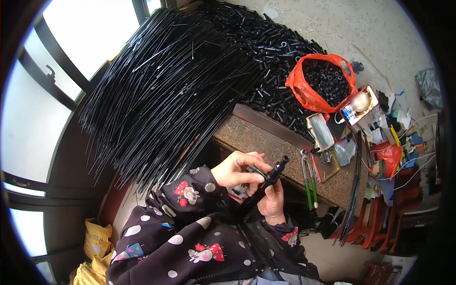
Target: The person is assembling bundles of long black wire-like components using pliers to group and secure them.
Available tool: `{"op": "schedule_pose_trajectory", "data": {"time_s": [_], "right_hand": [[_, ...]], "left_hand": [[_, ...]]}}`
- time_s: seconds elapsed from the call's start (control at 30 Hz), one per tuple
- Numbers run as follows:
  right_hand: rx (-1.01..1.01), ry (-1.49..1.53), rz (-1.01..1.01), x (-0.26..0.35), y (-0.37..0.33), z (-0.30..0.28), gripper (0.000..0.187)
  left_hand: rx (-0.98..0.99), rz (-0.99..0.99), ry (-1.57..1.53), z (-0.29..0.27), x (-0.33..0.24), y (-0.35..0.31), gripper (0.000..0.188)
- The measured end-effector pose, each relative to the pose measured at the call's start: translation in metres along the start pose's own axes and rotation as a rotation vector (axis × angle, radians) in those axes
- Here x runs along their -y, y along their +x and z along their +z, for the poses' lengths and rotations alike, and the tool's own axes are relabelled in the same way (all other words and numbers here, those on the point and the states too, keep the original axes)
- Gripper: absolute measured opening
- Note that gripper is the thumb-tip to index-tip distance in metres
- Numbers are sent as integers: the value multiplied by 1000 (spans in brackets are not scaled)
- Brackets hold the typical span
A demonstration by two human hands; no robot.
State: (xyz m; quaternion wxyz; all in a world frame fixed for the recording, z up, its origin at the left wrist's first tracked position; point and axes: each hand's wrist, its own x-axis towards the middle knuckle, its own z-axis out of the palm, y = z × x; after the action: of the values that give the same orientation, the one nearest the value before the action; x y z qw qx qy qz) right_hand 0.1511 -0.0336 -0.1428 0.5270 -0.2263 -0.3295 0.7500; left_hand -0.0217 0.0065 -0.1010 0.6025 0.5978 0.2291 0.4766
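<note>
In front of my chest, both hands meet at a black tubular plastic part (280, 166), which is tilted with its narrow end up and to the right. My right hand (272, 204) is closed round its lower portion. From the left side, my left hand (237, 170) reaches in with thumb and index finger pinched at the part's collar. A thin dark piece shows between those fingers, too small to make out. Dark thin shapes run down from the part toward my lap, partly lost against my dark sleeves.
A large heap of thin black rods (161, 85) covers the left, beside many black tubular parts (275, 95). On the right are a red plastic bag (299, 85) of small black pieces, a phone (359, 105), green-handled pliers (308, 183) and a rod bundle (352, 190). A raised strip (273, 126) borders the speckled tabletop (289, 164).
</note>
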Motion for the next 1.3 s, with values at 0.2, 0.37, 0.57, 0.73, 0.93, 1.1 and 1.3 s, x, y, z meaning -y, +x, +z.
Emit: {"op": "schedule_pose_trajectory", "data": {"time_s": [0.2, 0.37, 0.57, 0.73, 0.93, 1.1, 1.3], "right_hand": [[72, 54, 24, 3, -1, 1, 33], [185, 81, 70, 8, -2, 6, 31], [28, -139, -82, -2, -5, 7, 37], [25, -26, -55, 4, -5, 12, 26], [39, -104, -136, 7, -3, 23, 17], [35, -78, -71, 5, -6, 11, 14], [31, -38, -80, 8, -10, 11, 15]], "left_hand": [[34, 121, 109, -1, 0, 3, 9], [96, 243, 138, 0, -8, 6, 10], [73, 308, 142, 0, -6, 4, 7], [106, 310, 202, 1, -10, 7, 4], [17, 340, 258, 3, -12, 3, 3], [-17, 347, 241, 10, 0, 5, 4], [-43, 359, 293, 13, -3, 9, 6]]}}
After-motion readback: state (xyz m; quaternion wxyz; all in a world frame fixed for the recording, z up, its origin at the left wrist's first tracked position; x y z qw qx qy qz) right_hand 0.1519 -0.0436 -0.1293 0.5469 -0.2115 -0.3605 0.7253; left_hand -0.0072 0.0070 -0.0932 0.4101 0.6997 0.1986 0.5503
